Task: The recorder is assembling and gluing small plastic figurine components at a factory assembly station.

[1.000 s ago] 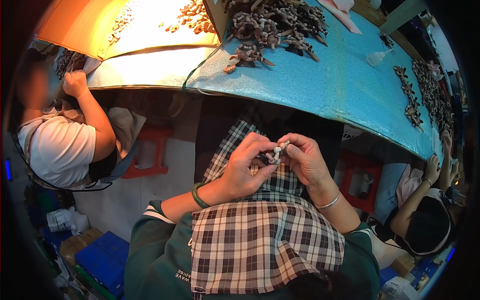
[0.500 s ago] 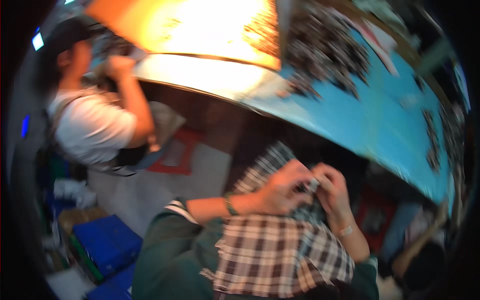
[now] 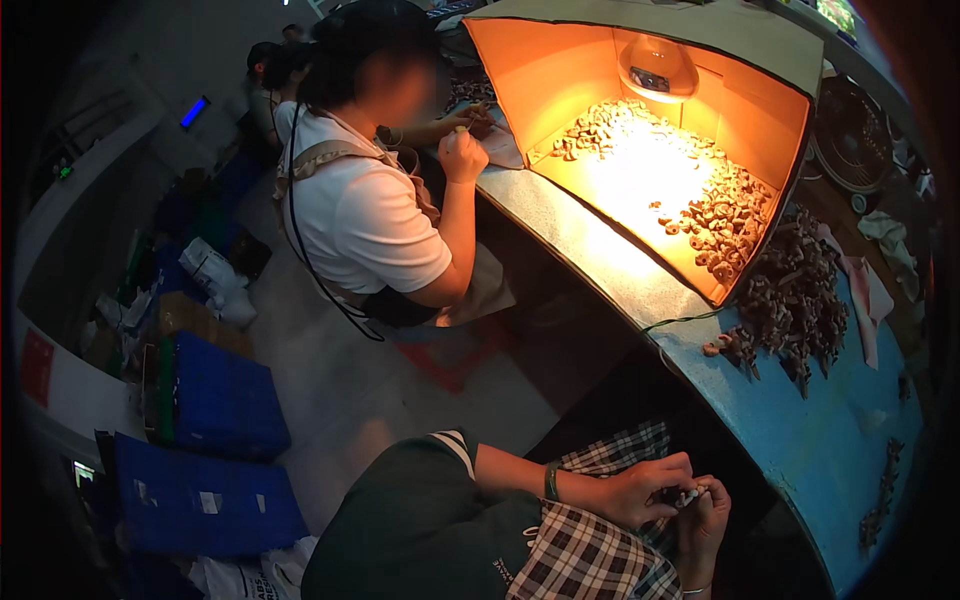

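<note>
Piece in hand: a small pale-and-dark figurine piece (image 3: 690, 495) sits between the fingers, above the lap and just off the near edge of the bench (image 3: 770, 410).
Left hand (image 3: 645, 492): curled, thumb and fingers gripping the piece; a dark green bangle (image 3: 551, 482) circles the wrist.
Right hand (image 3: 706, 510): together with the left, its fingertips pinching the other end of the piece.
Progress: this one piece is in work and not set down; what is finished on it is too small to tell.
Heap on the bench: many brown figurine pieces (image 3: 800, 290) lie piled beside the box, a pink cloth (image 3: 870, 305) next to them; whether they are worked or unworked, I cannot tell.
Row apart: a short line of similar pieces (image 3: 880, 495) lies well away from the heap, toward the right; its stage is unclear too.
Lit box: an open cardboard box (image 3: 540, 90) holds scattered small parts (image 3: 720, 220) under a glowing lamp (image 3: 658, 68).
Neighbour: a co-worker (image 3: 370, 220) in a white shirt sits at the bench, one raised hand closed.
Floor: blue crates (image 3: 225, 395) stand behind the co-worker.
</note>
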Available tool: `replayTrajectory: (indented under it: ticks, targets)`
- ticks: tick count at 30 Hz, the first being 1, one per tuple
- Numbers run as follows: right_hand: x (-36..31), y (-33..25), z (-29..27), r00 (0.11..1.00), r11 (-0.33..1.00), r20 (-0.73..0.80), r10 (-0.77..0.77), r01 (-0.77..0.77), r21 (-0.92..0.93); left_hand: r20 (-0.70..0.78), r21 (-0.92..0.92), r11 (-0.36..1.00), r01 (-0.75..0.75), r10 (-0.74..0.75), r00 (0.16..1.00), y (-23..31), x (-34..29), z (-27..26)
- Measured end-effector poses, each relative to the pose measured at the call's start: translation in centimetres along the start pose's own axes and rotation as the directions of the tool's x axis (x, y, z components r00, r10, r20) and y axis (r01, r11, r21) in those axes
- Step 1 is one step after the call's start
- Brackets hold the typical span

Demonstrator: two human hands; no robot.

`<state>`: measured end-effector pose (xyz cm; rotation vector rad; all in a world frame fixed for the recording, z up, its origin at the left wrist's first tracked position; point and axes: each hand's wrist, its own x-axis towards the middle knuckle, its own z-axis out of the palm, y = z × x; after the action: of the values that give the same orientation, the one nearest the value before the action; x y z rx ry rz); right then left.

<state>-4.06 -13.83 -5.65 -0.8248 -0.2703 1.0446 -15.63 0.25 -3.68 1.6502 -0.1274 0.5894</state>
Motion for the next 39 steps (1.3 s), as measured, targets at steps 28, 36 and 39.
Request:
replayTrajectory:
  ticks: [28,36,39]
  targets:
    - [1.4,-0.6,1.2,0.958,0.973,-0.171,0.229,-0.232,0.000,0.128,-0.637,0.504,0.584,-0.677,0.724,-1.3,0.3,-1.5]
    - [0.0,-0.4,-0.2,0.954,0.977,-0.214,0.209,-0.210,0.017,0.366,-0.779,0.146,0.609,-0.683,0.632,-2.6,0.5,-1.4]
    - [-0.3,-0.6,0.1,0.953,0.974,-0.204,0.222,-0.227,0.000,0.380,-0.802,0.083,0.592,-0.694,0.612,-2.6,0.3,-1.1]
